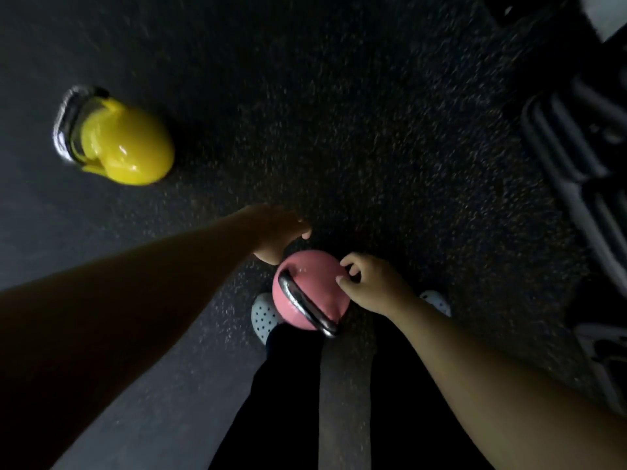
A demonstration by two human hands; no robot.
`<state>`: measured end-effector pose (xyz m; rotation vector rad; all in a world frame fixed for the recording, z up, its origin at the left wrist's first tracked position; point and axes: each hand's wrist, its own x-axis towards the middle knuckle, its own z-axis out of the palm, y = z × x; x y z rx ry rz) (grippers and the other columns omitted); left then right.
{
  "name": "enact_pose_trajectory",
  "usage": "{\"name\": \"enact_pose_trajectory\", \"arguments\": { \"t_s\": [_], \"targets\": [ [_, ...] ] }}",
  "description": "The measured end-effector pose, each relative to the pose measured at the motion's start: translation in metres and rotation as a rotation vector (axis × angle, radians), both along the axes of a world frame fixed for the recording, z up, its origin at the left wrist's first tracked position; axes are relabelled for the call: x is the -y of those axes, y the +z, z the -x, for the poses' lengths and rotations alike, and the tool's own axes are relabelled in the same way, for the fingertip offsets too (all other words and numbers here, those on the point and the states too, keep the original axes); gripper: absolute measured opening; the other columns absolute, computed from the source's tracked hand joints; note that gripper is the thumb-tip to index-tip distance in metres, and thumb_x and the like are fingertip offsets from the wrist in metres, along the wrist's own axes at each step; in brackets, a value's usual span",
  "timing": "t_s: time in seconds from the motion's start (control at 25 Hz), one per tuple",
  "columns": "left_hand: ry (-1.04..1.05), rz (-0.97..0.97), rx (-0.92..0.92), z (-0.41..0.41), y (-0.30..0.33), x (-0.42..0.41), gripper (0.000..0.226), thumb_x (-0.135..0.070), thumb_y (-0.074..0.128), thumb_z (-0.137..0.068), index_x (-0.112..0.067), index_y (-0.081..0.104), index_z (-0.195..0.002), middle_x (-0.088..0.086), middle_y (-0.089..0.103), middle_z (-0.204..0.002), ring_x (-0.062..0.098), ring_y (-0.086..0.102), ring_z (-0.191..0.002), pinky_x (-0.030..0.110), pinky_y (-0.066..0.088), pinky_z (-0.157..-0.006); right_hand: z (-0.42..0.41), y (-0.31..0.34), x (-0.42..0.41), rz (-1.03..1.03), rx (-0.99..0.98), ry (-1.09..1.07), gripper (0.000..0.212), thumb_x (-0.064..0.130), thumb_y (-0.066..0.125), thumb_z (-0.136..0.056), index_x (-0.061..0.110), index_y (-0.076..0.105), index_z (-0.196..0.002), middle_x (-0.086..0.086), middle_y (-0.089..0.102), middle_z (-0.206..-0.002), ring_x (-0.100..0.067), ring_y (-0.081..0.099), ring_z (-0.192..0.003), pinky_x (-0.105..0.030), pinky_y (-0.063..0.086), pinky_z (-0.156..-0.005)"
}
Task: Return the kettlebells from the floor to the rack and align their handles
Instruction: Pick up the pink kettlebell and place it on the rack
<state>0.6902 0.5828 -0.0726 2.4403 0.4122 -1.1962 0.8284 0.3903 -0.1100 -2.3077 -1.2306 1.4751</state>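
A pink kettlebell (317, 283) with a steel handle stands upright on the dark floor between my feet. My left hand (276, 234) curves against its far left side, fingers apart. My right hand (371, 283) touches its right side with bent fingertips. Neither hand is on the handle. A yellow kettlebell (127, 145) lies tipped on its side at the far left, its steel handle pointing away to the left.
Dark speckled rubber floor (339, 113) fills the view. A dark metal frame with bars (576, 147) runs along the right edge. My light perforated shoes (263, 315) and black trouser legs sit just behind the pink kettlebell.
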Motion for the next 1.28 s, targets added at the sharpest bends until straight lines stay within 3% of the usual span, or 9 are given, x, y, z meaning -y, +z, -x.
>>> {"name": "enact_pose_trajectory", "arguments": {
  "t_s": [0.12, 0.24, 0.4, 0.52, 0.64, 0.8, 1.0, 1.2, 1.28],
  "targets": [
    [-0.151, 0.063, -0.079, 0.016, -0.053, 0.041, 0.075, -0.025, 0.07, -0.079, -0.027, 0.037, -0.145, 0.004, 0.043, -0.146, 0.028, 0.039, -0.135, 0.046, 0.043, -0.105, 0.047, -0.047, 0.036, 0.142, -0.137, 0.063, 0.046, 0.053, 0.067, -0.074, 0.024, 0.066, -0.11, 0.006, 0.067, -0.1, -0.016, 0.064, -0.092, -0.028, 0.049, -0.075],
    [-0.226, 0.143, -0.121, 0.023, -0.089, 0.072, 0.049, -0.027, 0.071, -0.079, -0.022, 0.057, -0.126, 0.002, 0.056, -0.124, 0.023, 0.053, -0.114, 0.039, 0.051, -0.094, 0.069, -0.074, 0.06, 0.179, -0.216, 0.119, 0.03, 0.048, 0.073, -0.071, 0.02, 0.062, -0.076, 0.009, 0.06, -0.071, -0.011, 0.058, -0.063, -0.015, 0.038, -0.048],
    [-0.059, 0.218, -0.08, 0.026, -0.101, 0.083, 0.015, -0.021, 0.07, -0.081, -0.018, 0.068, -0.095, -0.005, 0.062, -0.079, 0.011, 0.057, -0.07, 0.028, 0.05, -0.064, 0.065, -0.078, 0.059, 0.158, -0.264, 0.106, 0.026, 0.031, 0.073, -0.074, 0.022, 0.052, -0.062, 0.009, 0.052, -0.057, -0.003, 0.046, -0.047, -0.008, 0.035, -0.039],
    [0.079, 0.204, -0.041, 0.013, -0.087, 0.077, 0.016, -0.025, 0.072, -0.078, -0.021, 0.068, -0.094, -0.007, 0.059, -0.073, 0.012, 0.055, -0.066, 0.029, 0.047, -0.063, 0.041, -0.055, 0.043, 0.159, -0.154, 0.014, 0.027, 0.033, 0.073, -0.072, 0.021, 0.051, -0.061, 0.007, 0.052, -0.057, -0.006, 0.048, -0.047, -0.016, 0.031, -0.036],
    [0.208, 0.22, 0.029, -0.007, -0.056, 0.066, 0.022, -0.033, 0.074, -0.077, -0.022, 0.069, -0.096, -0.009, 0.056, -0.071, 0.011, 0.055, -0.065, 0.03, 0.048, -0.061, -0.001, -0.014, 0.019, 0.076, -0.061, 0.043, 0.033, 0.035, 0.075, -0.067, 0.02, 0.048, -0.056, 0.007, 0.05, -0.056, -0.015, 0.051, -0.053, -0.021, 0.03, -0.041],
    [0.217, 0.152, 0.199, -0.07, 0.01, 0.041, 0.024, -0.037, 0.071, -0.078, -0.025, 0.069, -0.099, -0.008, 0.057, -0.072, 0.011, 0.054, -0.063, 0.027, 0.045, -0.056, -0.071, 0.06, -0.01, -0.038, 0.064, 0.016, 0.029, 0.03, 0.076, -0.065, 0.02, 0.049, -0.058, 0.01, 0.046, -0.056, -0.009, 0.046, -0.049, -0.019, 0.026, -0.04],
    [-0.008, 0.02, 0.478, -0.199, 0.103, -0.001, 0.016, -0.034, 0.067, -0.077, -0.024, 0.069, -0.09, 0.001, 0.072, -0.083, 0.021, 0.067, -0.074, 0.025, 0.04, -0.06, -0.175, 0.145, -0.029, -0.182, 0.245, -0.161, 0.021, 0.03, 0.074, -0.067, 0.01, 0.066, -0.067, 0.0, 0.062, -0.059, -0.015, 0.06, -0.052, -0.025, 0.04, -0.041],
    [-0.214, -0.112, 0.714, -0.341, 0.192, -0.048, 0.006, -0.023, 0.066, -0.081, -0.018, 0.065, -0.084, 0.004, 0.07, -0.077, 0.028, 0.066, -0.067, 0.028, 0.039, -0.054, -0.293, 0.218, -0.061, -0.404, 0.473, -0.305, 0.021, 0.03, 0.068, -0.067, 0.015, 0.056, -0.059, 0.002, 0.052, -0.049, -0.023, 0.058, -0.05, -0.02, 0.028, -0.038],
    [-0.264, -0.168, 0.807, -0.387, 0.22, -0.058, 0.008, -0.022, 0.066, -0.081, -0.017, 0.066, -0.087, 0.005, 0.071, -0.08, 0.028, 0.067, -0.07, 0.028, 0.037, -0.056, -0.335, 0.244, -0.073, -0.445, 0.589, -0.309, 0.018, 0.029, 0.069, -0.069, 0.013, 0.063, -0.064, -0.005, 0.061, -0.054, -0.028, 0.062, -0.057, -0.021, 0.033, -0.045]
  ]
}}
